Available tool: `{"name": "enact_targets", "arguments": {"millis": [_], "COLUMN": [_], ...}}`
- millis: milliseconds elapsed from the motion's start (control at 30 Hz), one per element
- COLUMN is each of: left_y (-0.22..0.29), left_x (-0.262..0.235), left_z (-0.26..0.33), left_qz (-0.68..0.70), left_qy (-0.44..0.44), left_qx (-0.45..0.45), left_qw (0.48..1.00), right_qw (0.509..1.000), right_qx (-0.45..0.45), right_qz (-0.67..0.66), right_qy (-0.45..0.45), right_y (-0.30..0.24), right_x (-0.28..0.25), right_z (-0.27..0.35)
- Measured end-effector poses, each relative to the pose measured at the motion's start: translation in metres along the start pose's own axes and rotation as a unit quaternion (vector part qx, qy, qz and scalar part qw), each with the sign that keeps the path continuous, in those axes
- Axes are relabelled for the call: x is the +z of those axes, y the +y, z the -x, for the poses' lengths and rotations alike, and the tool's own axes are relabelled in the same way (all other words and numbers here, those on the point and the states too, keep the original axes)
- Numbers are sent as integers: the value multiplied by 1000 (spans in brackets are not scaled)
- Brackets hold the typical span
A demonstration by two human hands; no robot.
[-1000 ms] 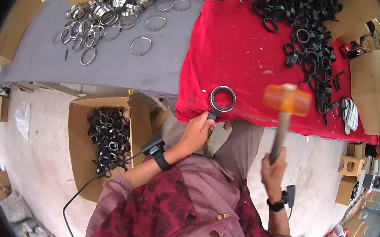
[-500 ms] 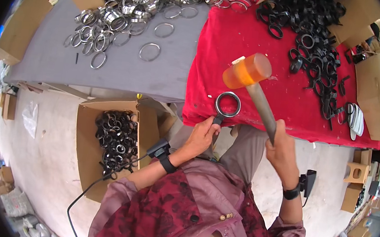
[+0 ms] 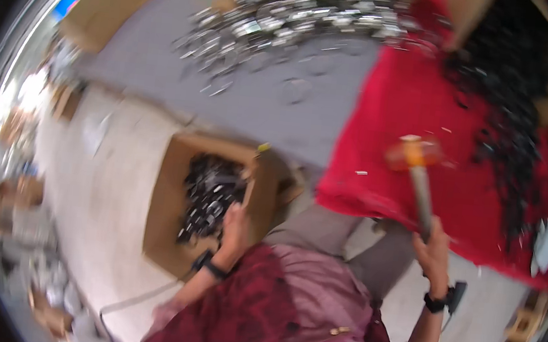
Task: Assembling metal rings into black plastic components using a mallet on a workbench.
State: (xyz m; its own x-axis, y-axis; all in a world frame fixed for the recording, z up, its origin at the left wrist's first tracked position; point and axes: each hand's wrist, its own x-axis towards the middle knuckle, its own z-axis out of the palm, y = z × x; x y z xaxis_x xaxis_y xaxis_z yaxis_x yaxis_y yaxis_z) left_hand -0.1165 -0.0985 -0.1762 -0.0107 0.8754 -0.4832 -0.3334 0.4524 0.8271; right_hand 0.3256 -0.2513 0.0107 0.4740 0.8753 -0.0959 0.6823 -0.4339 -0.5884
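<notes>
My right hand [image 3: 434,254] is wrapped round the handle of a mallet [image 3: 421,193] with an orange head. The mallet head is over the red cloth [image 3: 360,173], blurred by motion; I cannot tell whether it touches the cloth. My left hand [image 3: 235,232] is at the right side of an open cardboard box [image 3: 165,186], next to the black ring-shaped parts [image 3: 208,197] heaped inside. Its fingers are smeared, and whether anything is in them does not show.
Shiny metal rings [image 3: 290,12] lie piled across the far part of the grey cloth [image 3: 145,57]. A heap of black ring-shaped parts [image 3: 513,123] covers the red cloth's right side. A white glove-like item [image 3: 542,247] lies at its right edge.
My left hand has moved left, from the red table edge to the box, and the black-handled ring is no longer visible in it. The mallet has lowered. The whole view has turned left.
</notes>
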Motion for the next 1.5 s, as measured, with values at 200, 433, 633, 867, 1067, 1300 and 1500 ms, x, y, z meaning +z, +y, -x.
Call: {"name": "enact_targets", "arguments": {"millis": [200,433,633,867,1067,1300,1500], "left_y": [33,84,92,85,109,172,202], "left_x": [65,172,241,283,268,273,301], "left_z": [25,32,29,32,-3,-87,-170], "left_qz": [-285,-426,-425,-392,-375,-470,-591], "left_qy": [-95,-185,-291,-363,-324,-154,-143], "left_qx": [306,503,557,526,555,587,576], "left_qw": [903,729,652,662,668,642,546], "right_qw": [1000,988,922,944,893,942,946], "right_qx": [-20,-68,-136,38,-69,-275,-289], "right_qz": [-20,51,193,108,-260,106,56], "right_qy": [-1,131,306,309,362,157,135], "right_y": [-10,46,62,74,-18,-63,-69], "right_x": [-18,-53,-85,-65,-98,-8,19], "right_z": [-14,-40,-94,-184,-142,-84,-87]}}
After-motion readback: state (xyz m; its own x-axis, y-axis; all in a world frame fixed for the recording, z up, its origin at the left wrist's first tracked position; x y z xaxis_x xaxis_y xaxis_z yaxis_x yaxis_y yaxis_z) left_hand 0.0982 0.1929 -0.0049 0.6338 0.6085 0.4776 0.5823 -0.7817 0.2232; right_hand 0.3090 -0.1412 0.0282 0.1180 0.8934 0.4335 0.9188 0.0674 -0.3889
